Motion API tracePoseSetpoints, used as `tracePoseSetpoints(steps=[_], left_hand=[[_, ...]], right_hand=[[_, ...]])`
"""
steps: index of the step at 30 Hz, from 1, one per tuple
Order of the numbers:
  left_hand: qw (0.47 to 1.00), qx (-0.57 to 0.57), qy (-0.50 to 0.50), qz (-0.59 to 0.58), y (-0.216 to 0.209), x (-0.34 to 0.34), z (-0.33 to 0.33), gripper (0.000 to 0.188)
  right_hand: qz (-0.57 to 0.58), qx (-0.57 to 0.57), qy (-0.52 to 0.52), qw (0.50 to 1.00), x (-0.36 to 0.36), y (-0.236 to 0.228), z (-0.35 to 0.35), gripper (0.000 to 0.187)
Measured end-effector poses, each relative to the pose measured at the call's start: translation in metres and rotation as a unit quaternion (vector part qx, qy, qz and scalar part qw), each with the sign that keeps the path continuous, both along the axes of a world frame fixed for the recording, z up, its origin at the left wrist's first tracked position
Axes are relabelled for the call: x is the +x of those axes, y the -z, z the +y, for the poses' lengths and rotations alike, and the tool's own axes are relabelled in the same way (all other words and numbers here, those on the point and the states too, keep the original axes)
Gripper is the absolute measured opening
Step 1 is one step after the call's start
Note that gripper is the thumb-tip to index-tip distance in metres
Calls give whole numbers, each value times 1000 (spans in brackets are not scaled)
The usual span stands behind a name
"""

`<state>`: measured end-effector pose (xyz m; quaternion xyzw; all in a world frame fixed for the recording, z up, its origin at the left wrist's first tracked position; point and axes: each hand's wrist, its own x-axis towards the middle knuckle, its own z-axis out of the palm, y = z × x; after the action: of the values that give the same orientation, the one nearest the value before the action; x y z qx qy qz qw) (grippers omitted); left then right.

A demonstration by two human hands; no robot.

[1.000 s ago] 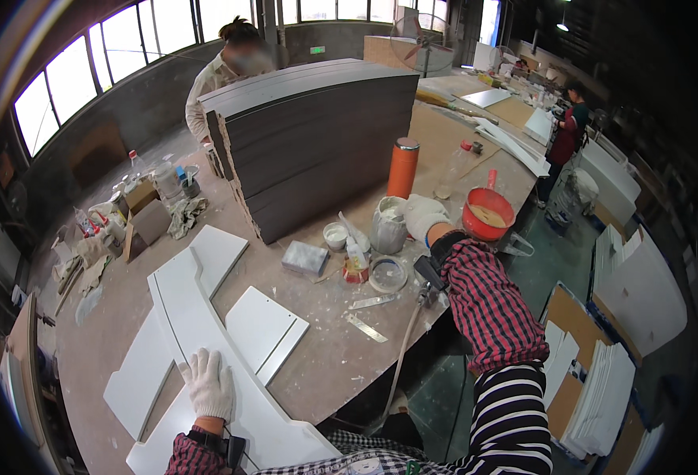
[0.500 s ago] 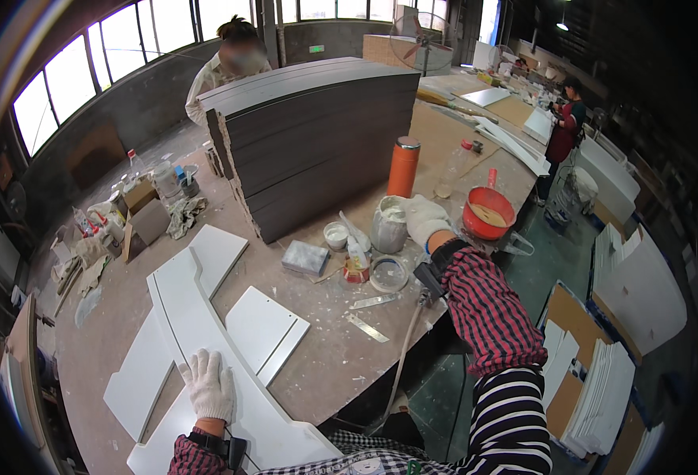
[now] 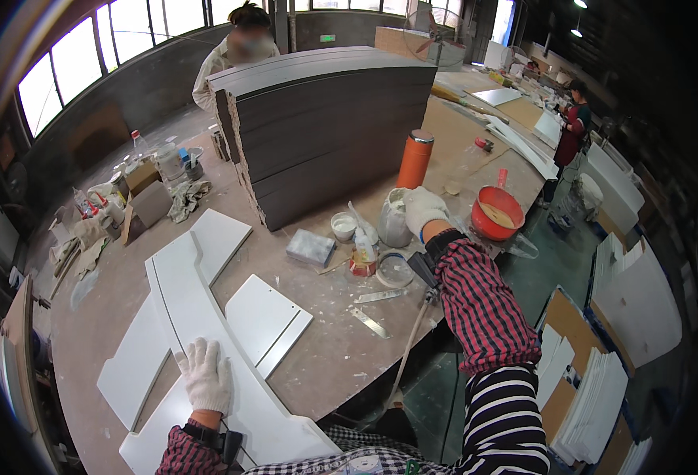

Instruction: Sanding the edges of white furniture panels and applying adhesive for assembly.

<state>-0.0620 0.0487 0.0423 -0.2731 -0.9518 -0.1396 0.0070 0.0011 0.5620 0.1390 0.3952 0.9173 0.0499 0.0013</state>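
Observation:
My left hand, in a white knit glove, lies flat with fingers spread on a long white panel with a curved edge. Beneath and beside this panel are other white boards. My right hand, also gloved, is at the right rim of a whitish, smeared tub. Its fingers look curled; their tips and anything they hold are hidden. Near the tub stand a small white cup, a glue bottle, a roll of tape and a grey sanding block.
A tall stack of dark boards fills the table's middle, with a person behind it. An orange flask and a red pan stand near my right hand. Metal strips lie near the table edge. A hose hangs below my right wrist.
The view has shifted slightly. My right hand has moved a little closer over the tub's rim. The clear bottle with a red cap behind it no longer shows. My left hand stays on the panel.

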Motion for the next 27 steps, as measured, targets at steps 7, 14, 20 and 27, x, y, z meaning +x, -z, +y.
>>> tracePoseSetpoints(steps=[7, 14, 20, 27], left_hand=[[999, 6, 4, 38, 17, -6, -12, 48], [999, 4, 14, 46, 11, -4, -8, 46], [999, 11, 16, 38, 6, -5, -4, 46], [999, 29, 35, 26, 3, -6, 7, 48]], right_hand=[[-28, 24, -55, 998, -7, -6, -2, 29], [92, -70, -47, 992, 31, 10, 16, 31], [216, -113, -59, 968, 42, 17, 18, 31], [260, -111, -9, 959, 67, 18, 31, 32]])
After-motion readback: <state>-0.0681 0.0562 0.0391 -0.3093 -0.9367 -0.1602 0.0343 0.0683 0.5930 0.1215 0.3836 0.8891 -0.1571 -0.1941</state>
